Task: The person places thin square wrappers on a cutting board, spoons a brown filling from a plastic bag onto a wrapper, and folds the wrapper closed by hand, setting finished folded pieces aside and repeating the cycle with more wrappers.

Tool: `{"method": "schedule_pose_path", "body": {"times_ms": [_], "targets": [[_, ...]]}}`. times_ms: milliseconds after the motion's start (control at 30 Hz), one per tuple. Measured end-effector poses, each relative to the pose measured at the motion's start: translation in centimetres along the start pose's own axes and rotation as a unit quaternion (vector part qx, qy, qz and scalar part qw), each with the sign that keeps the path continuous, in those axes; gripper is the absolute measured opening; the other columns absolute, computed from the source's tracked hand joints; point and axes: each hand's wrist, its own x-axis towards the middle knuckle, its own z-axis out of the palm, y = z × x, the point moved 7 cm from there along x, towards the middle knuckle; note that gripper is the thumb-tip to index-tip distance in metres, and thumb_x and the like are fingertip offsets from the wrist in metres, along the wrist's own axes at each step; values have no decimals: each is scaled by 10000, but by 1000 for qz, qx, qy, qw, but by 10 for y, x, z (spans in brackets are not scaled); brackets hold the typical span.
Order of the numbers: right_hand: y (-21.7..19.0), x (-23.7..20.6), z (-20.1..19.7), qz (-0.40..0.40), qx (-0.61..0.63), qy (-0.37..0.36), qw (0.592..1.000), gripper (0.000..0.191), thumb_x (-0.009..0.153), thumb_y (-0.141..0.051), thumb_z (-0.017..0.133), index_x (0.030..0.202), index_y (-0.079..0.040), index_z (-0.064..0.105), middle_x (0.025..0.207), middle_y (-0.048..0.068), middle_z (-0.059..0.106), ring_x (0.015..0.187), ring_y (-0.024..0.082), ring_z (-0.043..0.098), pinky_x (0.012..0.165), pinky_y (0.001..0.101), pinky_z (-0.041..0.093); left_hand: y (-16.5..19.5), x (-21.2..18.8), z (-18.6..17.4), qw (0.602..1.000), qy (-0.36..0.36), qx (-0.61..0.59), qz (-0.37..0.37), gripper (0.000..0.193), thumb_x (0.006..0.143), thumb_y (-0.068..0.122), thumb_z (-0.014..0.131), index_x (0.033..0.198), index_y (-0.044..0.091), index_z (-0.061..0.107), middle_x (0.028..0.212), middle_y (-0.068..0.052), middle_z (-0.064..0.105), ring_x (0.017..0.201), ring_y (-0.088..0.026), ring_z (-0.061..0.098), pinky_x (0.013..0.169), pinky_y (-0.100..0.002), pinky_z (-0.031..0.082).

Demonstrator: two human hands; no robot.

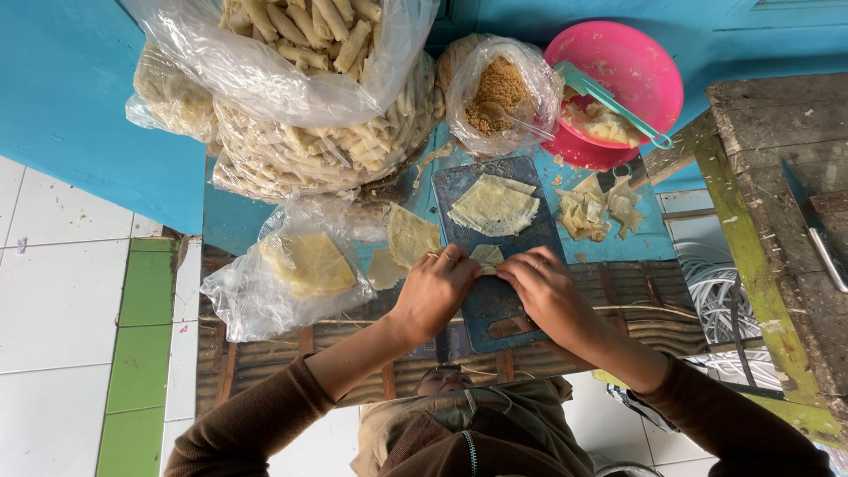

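My left hand (435, 291) and my right hand (543, 291) meet over a dark blue cutting board (495, 305). Both sets of fingers pinch a small pale folded wrapper (486, 255) lying on the board. Just beyond it on the same board rests a flat stack of thin yellowish wrapper sheets (495, 206). A loose round wrapper (411, 237) lies left of the board, close to my left hand.
Clear bags of finished rolls (309, 97) are piled at the back left. A bag with wrappers (300, 269) sits left. A bag of brown crumbs (499, 93), a pink bowl (632, 71) with a teal utensil and wrapper scraps (601, 208) lie beyond. A wooden bench (777, 230) stands right.
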Motion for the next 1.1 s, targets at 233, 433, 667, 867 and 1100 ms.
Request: {"method": "schedule_pose_path", "body": {"times_ms": [233, 433, 667, 867, 1100], "targets": [[45, 16, 17, 184, 45, -108, 976, 148, 857, -134, 800, 867, -21, 706, 810, 91, 688, 834, 284, 657, 732, 401, 517, -29, 17, -4, 968, 3, -158, -196, 190, 836, 195, 777, 840, 53, 651, 892, -119, 677, 771, -337, 697, 662, -423, 537], [36, 21, 5, 123, 91, -67, 986, 154, 820, -90, 803, 916, -21, 706, 874, 75, 686, 866, 253, 661, 740, 364, 527, -5, 16, -13, 999, -8, -6, -43, 37, 926, 160, 712, 941, 139, 685, 916, -28, 703, 800, -275, 694, 706, -406, 531], [1, 11, -10, -67, 30, -19, 997, 208, 814, -43, 772, 1010, -7, 712, 979, 89, 668, 941, 289, 626, 809, 406, 524, 1, 15, -18, 998, 23, 30, -41, 162, 842, 305, 759, 844, 151, 705, 891, -28, 686, 885, -260, 630, 740, -407, 493], [38, 21, 4, 112, 90, -38, 989, 140, 819, -61, 841, 892, -46, 723, 870, 73, 653, 864, 253, 631, 734, 366, 507, -20, 21, -13, 983, 12, -30, -178, 202, 813, 346, 800, 783, 155, 743, 827, -11, 698, 888, -264, 610, 786, -424, 450], [33, 22, 2, 89, 114, -13, 989, 146, 830, -22, 790, 958, -42, 722, 933, 48, 701, 887, 231, 676, 774, 347, 546, -22, 20, -5, 991, 1, 3, -133, 180, 911, 322, 770, 929, 160, 694, 866, 32, 730, 901, -215, 627, 829, -405, 451]]}}
